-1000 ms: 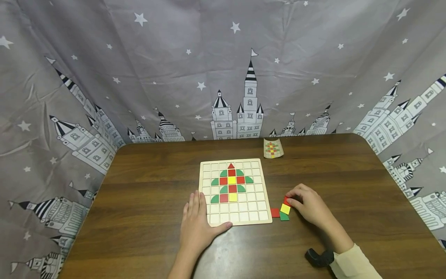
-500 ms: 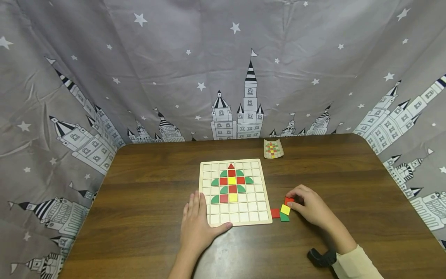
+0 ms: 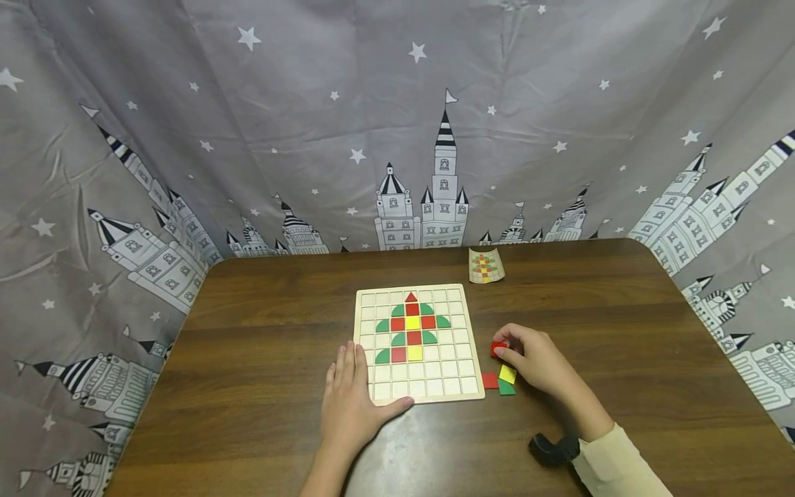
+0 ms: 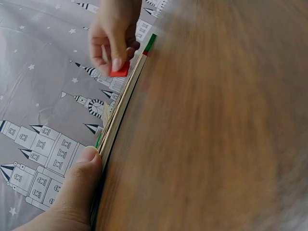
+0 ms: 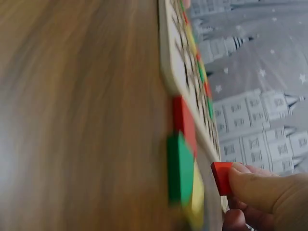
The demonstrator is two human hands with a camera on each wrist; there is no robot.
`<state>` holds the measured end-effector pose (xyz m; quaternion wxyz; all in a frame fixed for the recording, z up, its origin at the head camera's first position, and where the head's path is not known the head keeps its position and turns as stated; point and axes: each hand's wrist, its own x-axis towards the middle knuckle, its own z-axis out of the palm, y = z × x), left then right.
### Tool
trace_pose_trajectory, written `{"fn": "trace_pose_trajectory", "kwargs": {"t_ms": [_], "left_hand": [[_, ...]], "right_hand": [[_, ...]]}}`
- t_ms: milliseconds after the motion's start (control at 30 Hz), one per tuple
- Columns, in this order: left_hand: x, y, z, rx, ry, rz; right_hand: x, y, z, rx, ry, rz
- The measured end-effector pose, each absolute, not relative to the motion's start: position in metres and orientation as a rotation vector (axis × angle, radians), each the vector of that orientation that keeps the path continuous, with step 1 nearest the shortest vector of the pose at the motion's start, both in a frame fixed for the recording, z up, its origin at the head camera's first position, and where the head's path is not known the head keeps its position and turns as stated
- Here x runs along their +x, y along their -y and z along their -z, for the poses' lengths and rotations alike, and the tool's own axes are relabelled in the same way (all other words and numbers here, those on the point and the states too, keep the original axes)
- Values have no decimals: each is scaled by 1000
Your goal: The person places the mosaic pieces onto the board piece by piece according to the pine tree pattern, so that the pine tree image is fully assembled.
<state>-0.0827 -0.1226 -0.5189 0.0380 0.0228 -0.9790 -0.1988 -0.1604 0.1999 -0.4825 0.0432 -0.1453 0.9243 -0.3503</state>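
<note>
My right hand (image 3: 533, 355) pinches a red square tile (image 5: 221, 177) between thumb and fingers, held beside the right edge of a pale wooden grid board (image 3: 450, 368). My left hand (image 3: 352, 399) lies along the board's lower left corner, fingers straight on the left rim and thumb (image 4: 87, 156) on the front rim. Set in the board are red, yellow and green tiles in a tree shape, with a red triangle (image 3: 411, 297) on top. Just below my right hand, a second red tile (image 3: 490, 380), a yellow tile (image 3: 508, 374) and a green tile (image 3: 506, 387) lie on the table.
A small, slightly curled card (image 3: 486, 266) with a printed tree pattern lies near the table's back edge. Behind the brown wooden table (image 3: 261, 331) hangs a grey curtain (image 3: 298, 103) with castles and stars. A black band (image 3: 553, 450) sits at the right wrist.
My right hand has picked up the red tile from above the yellow one and moved it left toward the board. My left hand stays in place.
</note>
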Motion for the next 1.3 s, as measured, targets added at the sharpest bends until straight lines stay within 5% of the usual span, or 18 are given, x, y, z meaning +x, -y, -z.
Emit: {"fn": "trace_pose_trajectory", "kwargs": {"t_ms": [567,1300], "left_hand": [[-84,121,520,76,3022,618],[-83,122,519,73,3012,625]], "right_hand": [[-164,-111,486,-485,-2717,1169],[-163,-94,490,-533,-2818,1081]]}}
